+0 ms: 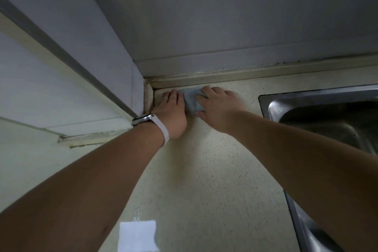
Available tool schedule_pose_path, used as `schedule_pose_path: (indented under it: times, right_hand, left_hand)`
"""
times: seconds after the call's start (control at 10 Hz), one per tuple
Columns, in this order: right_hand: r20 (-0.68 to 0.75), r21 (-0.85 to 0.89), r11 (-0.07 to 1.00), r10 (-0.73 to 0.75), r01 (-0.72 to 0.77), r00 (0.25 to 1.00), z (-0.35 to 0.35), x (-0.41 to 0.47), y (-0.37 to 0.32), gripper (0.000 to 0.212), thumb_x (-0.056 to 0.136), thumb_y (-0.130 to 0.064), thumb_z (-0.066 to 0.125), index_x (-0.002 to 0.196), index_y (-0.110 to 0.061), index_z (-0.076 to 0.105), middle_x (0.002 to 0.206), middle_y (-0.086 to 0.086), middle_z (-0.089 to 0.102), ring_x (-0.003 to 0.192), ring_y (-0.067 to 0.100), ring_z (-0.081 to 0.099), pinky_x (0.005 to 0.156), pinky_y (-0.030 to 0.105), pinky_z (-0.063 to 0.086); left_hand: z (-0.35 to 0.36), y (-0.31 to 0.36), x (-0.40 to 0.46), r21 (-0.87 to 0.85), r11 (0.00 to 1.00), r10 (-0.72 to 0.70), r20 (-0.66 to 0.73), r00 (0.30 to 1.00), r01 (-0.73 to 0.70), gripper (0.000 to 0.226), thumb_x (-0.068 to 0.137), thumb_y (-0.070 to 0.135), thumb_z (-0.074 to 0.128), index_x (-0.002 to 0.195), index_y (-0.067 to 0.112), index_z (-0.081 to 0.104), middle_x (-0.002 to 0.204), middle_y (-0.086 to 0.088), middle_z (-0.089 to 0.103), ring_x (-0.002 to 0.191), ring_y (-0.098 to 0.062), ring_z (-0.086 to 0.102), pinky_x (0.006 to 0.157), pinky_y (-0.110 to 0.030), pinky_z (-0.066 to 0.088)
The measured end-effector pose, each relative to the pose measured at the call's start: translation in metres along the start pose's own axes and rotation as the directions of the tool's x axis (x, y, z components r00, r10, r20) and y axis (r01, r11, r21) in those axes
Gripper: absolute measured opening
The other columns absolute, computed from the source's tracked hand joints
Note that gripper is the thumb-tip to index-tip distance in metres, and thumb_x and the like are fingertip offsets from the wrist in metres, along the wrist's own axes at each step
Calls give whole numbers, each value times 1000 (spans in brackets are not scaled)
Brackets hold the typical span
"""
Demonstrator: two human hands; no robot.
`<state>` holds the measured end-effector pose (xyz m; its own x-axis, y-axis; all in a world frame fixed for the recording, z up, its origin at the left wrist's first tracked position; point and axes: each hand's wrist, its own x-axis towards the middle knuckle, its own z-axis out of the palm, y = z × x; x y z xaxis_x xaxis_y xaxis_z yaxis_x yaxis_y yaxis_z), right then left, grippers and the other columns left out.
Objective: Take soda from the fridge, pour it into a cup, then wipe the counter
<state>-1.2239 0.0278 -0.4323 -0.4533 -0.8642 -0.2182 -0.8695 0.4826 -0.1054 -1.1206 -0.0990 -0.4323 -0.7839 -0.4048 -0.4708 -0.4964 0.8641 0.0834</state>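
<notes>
A small grey-blue cloth (191, 99) lies flat on the speckled cream counter (204, 170), in the far corner where the two walls meet. My right hand (216, 108) presses down on its right part with the fingers spread over it. My left hand (173, 110), with a white-strapped watch on the wrist, rests palm down against the cloth's left edge, fingers pointing at the back wall. Most of the cloth is hidden under the two hands. No soda or cup is in view.
A steel sink (327, 114) is set into the counter at the right, its rim running down the right side. A raised ledge (245, 74) lines the back wall. A window frame (67, 63) runs along the left wall. A bright reflection (138, 235) shows near the front.
</notes>
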Motion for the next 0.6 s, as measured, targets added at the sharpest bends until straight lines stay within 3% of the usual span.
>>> schedule_pose_path:
  times: [0.1, 0.3, 0.4, 0.6]
  right_hand:
    - [79, -23, 1000, 16, -14, 997, -14, -3, -7, 61, 97, -50, 41, 149, -20, 30, 155, 7, 27, 135, 29, 34, 108, 45, 33]
    - [144, 45, 997, -69, 63, 987, -60, -34, -20, 55, 98, -45, 40, 147, -21, 33, 155, 5, 27, 136, 28, 34, 109, 43, 32]
    - [110, 70, 994, -89, 82, 990, -91, -56, -30, 53, 98, -44, 40, 145, -21, 36, 150, 4, 36, 131, 25, 39, 107, 41, 35]
    - [30, 156, 975, -167, 161, 985, -158, -100, -59, 51, 96, -43, 44, 140, -17, 41, 138, 7, 44, 124, 27, 45, 102, 43, 39]
  left_hand:
    - [-7, -3, -5, 8, 1000, 24, 11, 1000, -24, 67, 96, 12, 29, 155, 11, -3, 163, -9, -9, 150, -27, -5, 121, -42, 8]
    - [-20, 8, -81, -11, 980, 194, -213, 958, -201, 67, 91, 19, 51, 152, 15, 22, 153, -8, 31, 139, -28, 32, 109, -38, 32]
    - [-39, 5, -131, 6, 975, 218, -240, 946, -223, 64, 94, 34, 52, 151, 17, 25, 155, -6, 30, 139, -24, 32, 106, -33, 33]
    - [-91, -36, -215, -1, 995, 98, -312, 945, -103, 69, 91, 51, 41, 152, 23, 25, 159, -2, 24, 143, -20, 26, 112, -36, 28]
